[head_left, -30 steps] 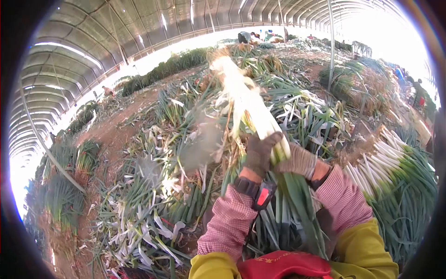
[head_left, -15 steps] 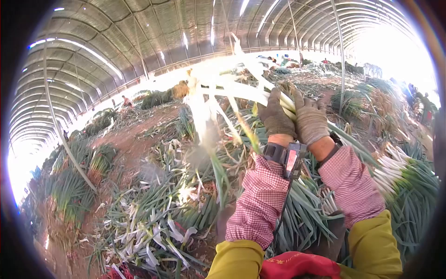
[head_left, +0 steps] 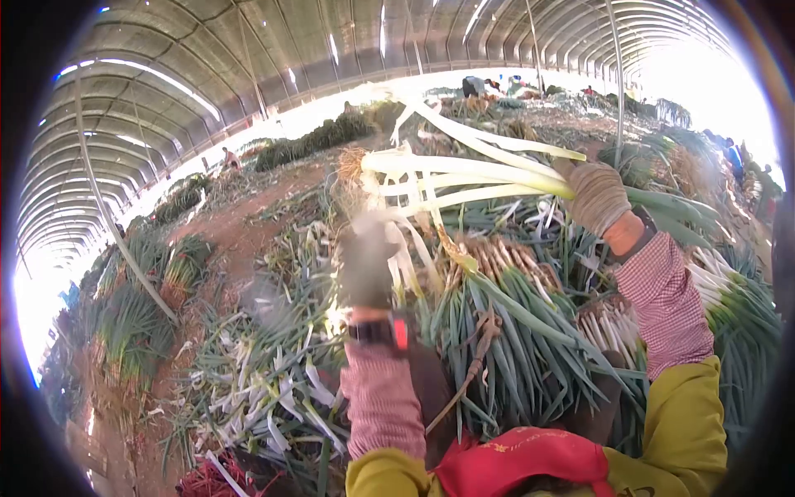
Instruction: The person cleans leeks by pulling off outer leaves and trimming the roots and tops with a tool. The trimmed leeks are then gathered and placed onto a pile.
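Tunnel: we're under a long arched roof [head_left: 290,41], glare pouring in at both ends, bare brown earth [head_left: 236,219] running along the left side of the ground.
Right hand: here we have it, gloved [head_left: 596,197], up on the right, fingers closed around the long onion stalks [head_left: 489,171] just where white turns green.
Stalks: held in the air above the ground, lying nearly level across our view, roots [head_left: 354,168] to the left, green leaves [head_left: 675,211] trailing out to the right; pale loose strips [head_left: 404,263] hang below the root end.
Left hand: a blur, folks [head_left: 368,263], beside those strips; we cannot tell whether its fingers are open or closed, or whether it touches them.
Before us: a green-leaved bundle [head_left: 517,331], roots away from us, a brown twisted strand [head_left: 482,352] over its leaves.
Right edge of the ground: a thick row of white-stemmed onions [head_left: 729,311].
Left of the bundle: scattered leaf scraps [head_left: 273,406], and a red tangle [head_left: 219,479] at the near left corner.
Far side: a person [head_left: 229,160] low among the green rows.
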